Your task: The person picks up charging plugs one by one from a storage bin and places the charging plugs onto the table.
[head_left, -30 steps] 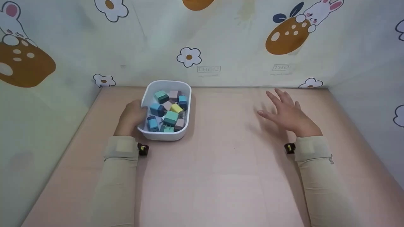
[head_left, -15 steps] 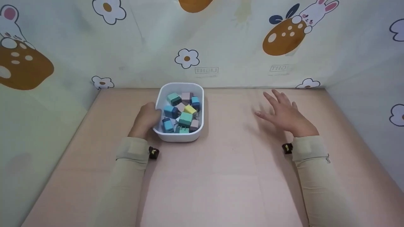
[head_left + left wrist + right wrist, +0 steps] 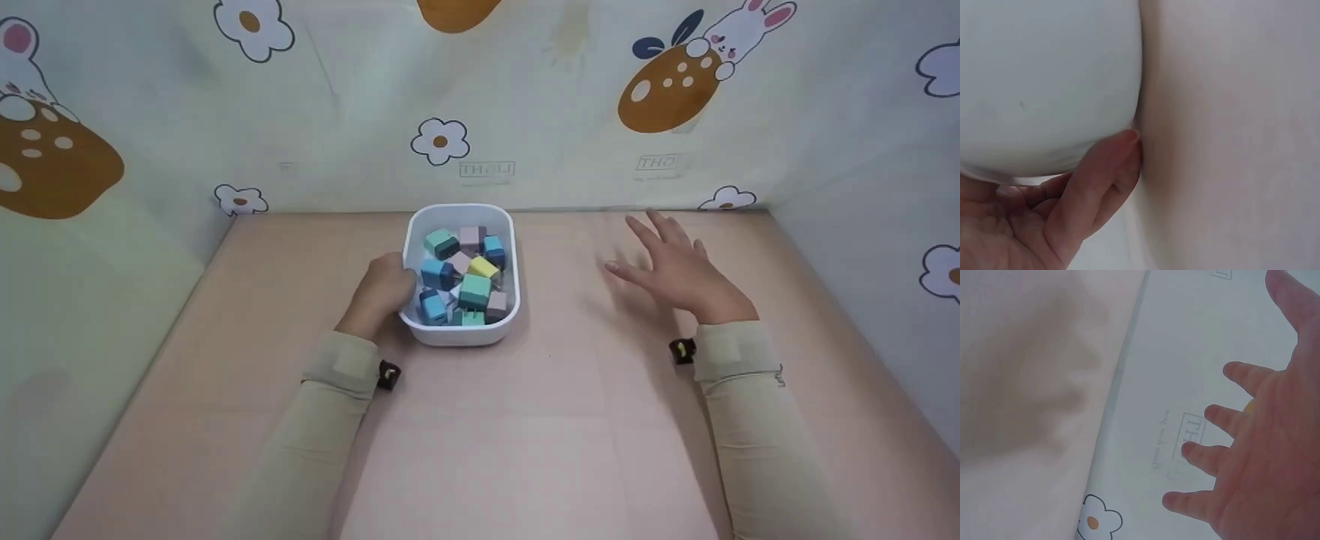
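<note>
Backdrop: pale fabric walls [image 3: 547, 97] are surrounding the work area on three sides, showing white flowers [image 3: 441, 142] and a rabbit [image 3: 739, 34] hugging a brown spotted shape [image 3: 670, 88].
Surface: a pinkish table [image 3: 555, 450] is stretching toward the back wall, catching soft shadows of both arms.
White tub: it is standing at the back of the table, between the two hands and nearer the left one; whether its base is touching the surface, I cannot tell.
Tub contents: small blocks are lying jumbled inside, a yellow block [image 3: 483, 267] showing right of the middle among green blocks [image 3: 475, 291], blue blocks [image 3: 433, 307] and mauve blocks [image 3: 472, 238].
Left hand [image 3: 386, 289]: it is gripping the tub's left side [image 3: 409, 321], the fingers pressing against the outer wall low by the table in the left wrist view.
Right hand [image 3: 679, 274]: it is hovering near the back wall, well apart from the tub, its fingers spreading straight and wide.
Sleeves: light beige cuffs [image 3: 341, 360] are covering both forearms, a small black device [image 3: 388, 375] sitting at each wrist.
</note>
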The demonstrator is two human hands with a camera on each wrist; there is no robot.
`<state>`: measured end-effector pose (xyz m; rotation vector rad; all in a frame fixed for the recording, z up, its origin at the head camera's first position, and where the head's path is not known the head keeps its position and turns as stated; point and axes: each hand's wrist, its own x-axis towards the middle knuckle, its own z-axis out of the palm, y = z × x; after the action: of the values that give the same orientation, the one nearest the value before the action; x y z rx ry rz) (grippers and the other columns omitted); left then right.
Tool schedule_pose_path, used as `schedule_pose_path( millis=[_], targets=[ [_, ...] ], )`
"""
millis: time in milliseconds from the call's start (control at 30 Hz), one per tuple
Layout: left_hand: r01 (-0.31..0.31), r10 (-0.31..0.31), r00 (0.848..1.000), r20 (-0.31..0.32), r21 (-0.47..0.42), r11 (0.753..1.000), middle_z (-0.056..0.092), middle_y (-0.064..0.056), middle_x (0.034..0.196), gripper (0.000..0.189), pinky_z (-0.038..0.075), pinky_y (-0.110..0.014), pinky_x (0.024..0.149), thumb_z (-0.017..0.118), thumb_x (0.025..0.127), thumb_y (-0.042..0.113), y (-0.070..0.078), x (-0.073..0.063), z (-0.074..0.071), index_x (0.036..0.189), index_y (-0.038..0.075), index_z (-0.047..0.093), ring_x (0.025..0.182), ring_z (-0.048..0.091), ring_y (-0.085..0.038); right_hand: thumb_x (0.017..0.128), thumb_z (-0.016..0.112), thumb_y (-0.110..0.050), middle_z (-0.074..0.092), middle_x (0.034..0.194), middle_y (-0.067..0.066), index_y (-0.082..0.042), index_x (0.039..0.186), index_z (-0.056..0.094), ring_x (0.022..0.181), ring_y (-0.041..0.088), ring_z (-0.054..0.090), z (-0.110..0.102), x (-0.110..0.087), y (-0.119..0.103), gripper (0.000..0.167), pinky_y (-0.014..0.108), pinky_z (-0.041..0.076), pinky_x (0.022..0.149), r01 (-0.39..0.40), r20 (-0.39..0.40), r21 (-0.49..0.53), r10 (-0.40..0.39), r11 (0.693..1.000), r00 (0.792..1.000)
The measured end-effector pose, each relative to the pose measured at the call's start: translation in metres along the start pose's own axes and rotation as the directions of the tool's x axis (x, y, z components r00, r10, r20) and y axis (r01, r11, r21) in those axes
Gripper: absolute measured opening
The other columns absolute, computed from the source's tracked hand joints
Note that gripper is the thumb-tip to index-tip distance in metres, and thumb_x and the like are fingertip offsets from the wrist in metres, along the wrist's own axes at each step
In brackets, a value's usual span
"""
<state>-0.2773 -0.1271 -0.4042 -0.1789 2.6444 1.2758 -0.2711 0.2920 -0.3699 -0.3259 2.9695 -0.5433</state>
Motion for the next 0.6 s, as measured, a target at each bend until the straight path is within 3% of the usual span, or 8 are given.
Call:
schedule_pose_path(
  millis=[233, 600],
  targets=[
    [0.055, -0.057, 0.997, 0.052, 0.04, 0.998, 0.054, -0.02, 0.149, 0.053, 0.052, -0.056, 0.109, 0.036, 0.112, 0.022, -0.0004, 0.0006, 0.0038, 0.163, 0.006, 0.032, 0.124, 0.061, -0.036, 0.101, 0.05, -0.073, -0.001, 0.178, 0.02, -0.016, 0.173, 0.014, 0.162, 0.046, -0.001, 0.0003, -0.0013, 0.0012, 0.098, 0.082, 0.0, 0.119, 0.004, 0.002, 0.001, -0.004, 1.0, 1.0],
    [0.047, -0.048, 0.997, 0.055, 0.015, 0.999, 0.052, -0.02, 0.152, 0.055, 0.051, -0.056, 0.11, 0.037, 0.113, 0.022, -0.0005, 0.0006, 0.0048, 0.165, 0.007, 0.029, 0.126, 0.061, -0.036, 0.101, 0.05, -0.074, -0.001, 0.178, 0.02, -0.016, 0.173, 0.014, 0.162, 0.046, -0.002, -0.001, -0.0004, -0.0003, 0.099, 0.082, 0.0, 0.119, 0.004, -0.001, -0.003, -0.004, 1.0, 1.0]
  ],
)
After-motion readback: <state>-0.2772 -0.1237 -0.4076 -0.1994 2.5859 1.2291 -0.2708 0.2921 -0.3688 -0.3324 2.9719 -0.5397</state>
